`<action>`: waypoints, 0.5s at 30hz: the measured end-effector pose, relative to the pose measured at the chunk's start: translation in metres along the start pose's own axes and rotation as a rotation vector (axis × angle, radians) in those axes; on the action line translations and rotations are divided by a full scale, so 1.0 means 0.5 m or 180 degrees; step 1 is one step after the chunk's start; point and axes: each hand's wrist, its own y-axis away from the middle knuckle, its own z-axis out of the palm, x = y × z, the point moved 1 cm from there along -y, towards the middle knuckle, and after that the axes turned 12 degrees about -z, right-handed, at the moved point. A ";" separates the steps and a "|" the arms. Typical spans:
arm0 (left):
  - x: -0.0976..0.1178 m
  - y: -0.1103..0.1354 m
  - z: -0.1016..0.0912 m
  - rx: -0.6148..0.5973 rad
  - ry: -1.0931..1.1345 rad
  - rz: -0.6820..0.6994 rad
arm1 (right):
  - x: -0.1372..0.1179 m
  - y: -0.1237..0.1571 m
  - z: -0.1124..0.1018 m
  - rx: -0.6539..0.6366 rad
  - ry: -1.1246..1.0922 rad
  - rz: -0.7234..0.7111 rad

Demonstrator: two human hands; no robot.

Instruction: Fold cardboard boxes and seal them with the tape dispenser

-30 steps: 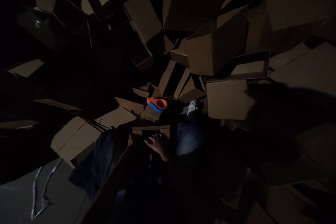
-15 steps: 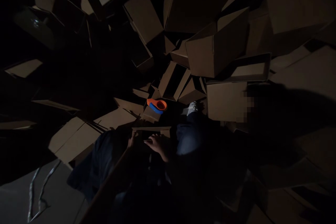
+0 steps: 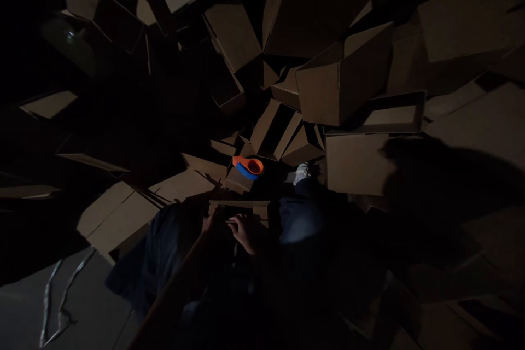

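Your left hand (image 3: 210, 221) and right hand (image 3: 241, 232) sit beside a flat brown cardboard flap (image 3: 238, 203). Shadow hides whether either grip is spread or pinching.

We look down into a dim room, cardboard boxes (image 3: 344, 79) heaped all around us, dark shadow to the right, and a grey floor (image 3: 94, 306) with a silvery strip (image 3: 62, 320) at lower left.

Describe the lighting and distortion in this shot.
Head view: dim overall, the left side nearly black; a broad shadow falls over the boxes at right; the left hand and right hand sit in deep shade; the orange tape dispenser stays vivid; wide-angle distortion splays the boxes outward toward the edges.
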 end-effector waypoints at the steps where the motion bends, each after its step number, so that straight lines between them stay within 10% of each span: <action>1: 0.000 0.002 0.000 -0.0003 0.0019 0.0003 | -0.001 0.000 0.002 -0.0035 -0.0034 0.0059; 9: -0.028 0.009 0.003 0.0730 -0.0592 0.0729 | -0.011 -0.006 -0.008 -0.0375 0.0004 0.0407; 15: -0.062 -0.013 -0.005 0.0364 -0.0814 0.0730 | -0.024 -0.002 -0.027 -0.0440 0.0151 0.0355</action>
